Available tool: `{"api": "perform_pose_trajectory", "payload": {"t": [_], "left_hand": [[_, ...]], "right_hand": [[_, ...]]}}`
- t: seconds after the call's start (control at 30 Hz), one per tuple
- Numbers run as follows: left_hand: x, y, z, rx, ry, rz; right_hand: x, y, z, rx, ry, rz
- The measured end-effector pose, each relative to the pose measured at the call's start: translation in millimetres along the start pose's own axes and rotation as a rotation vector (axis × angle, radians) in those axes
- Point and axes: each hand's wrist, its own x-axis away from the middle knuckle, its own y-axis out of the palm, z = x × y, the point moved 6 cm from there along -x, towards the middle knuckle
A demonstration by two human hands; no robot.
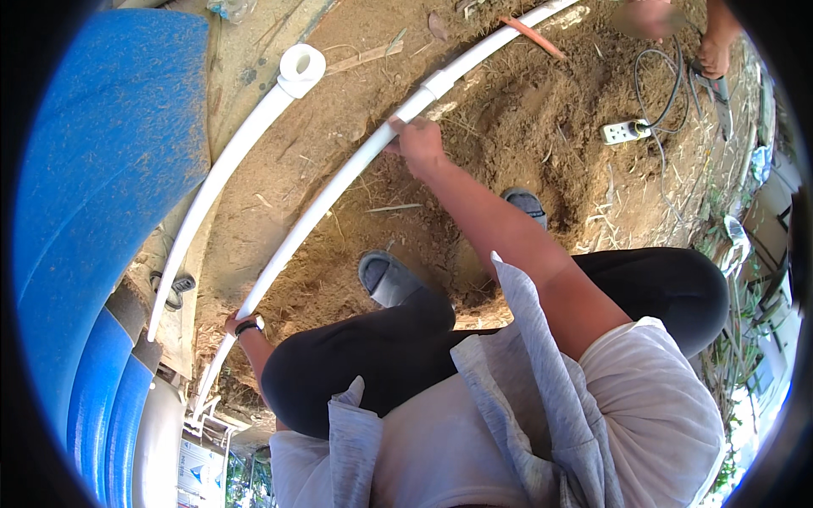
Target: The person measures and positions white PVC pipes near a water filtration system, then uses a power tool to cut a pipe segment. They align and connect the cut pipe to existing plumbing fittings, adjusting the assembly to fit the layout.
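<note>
Both hands are gripping a long smooth white plastic pipe [339, 182]: right hand [419, 144] just below its coupling [438, 83], left hand [240, 324] far down.

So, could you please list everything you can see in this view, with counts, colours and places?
long pipe: 1, white, across the dirt from top right to lower left, with a coupling joint
second pipe: 1, white, left of the first, elbow fitting at its top end
tank: 1, blue, left edge
power strip: 1, white, on dirt at upper right, grey cable attached
other person's hand: 1, top right, by a tool
sandals: 2, grey, on the dirt
trousers: 1, black
shirt: 1, white, bottom
left hand: on the long pipe's lower end, black wristband
right hand: gripping the long pipe near the coupling
</note>
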Motion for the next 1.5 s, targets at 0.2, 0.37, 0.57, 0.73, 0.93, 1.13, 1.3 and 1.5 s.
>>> {"api": "perform_pose_trajectory", "payload": {"t": [0.2,0.37,0.57,0.73,0.93,1.13,1.3,1.5], "left_hand": [[47.0,24.8,-20.4,-0.006,0.06,-0.026],[32.7,15.5,-25.2,0.207,0.074,0.022],[23.8,11.4,-44.9,0.194,-0.02,0.075],[30.9,17.7,-41.4,0.057,-0.051,-0.029],[32.3,21.0,-32.0,0.046,-0.077,0.052],[29.3,28.6,-35.0,-0.04,-0.094,0.008],[-7.6,6.8,-28.8,0.013,-0.029,-0.059],[42.2,43.1,-27.5,0.035,-0.023,-0.005]], "right_hand": [[-2.5,-6.9,-4.6,-0.024,0.002,0.014],[2.3,-4.0,-9.8,-0.066,0.067,-0.059],[-2.4,-5.7,-6.7,-0.139,0.052,-0.105],[0.8,-6.6,-9.7,-0.124,0.055,-0.105],[-1.0,-4.4,-8.6,-0.11,0.025,-0.076],[6.0,-6.1,-10.5,-0.076,0.004,-0.053],[1.7,-2.4,-1.7,-0.042,0.036,-0.109],[-2.7,-16.3,-14.1,-0.004,-0.007,-0.132]]}}
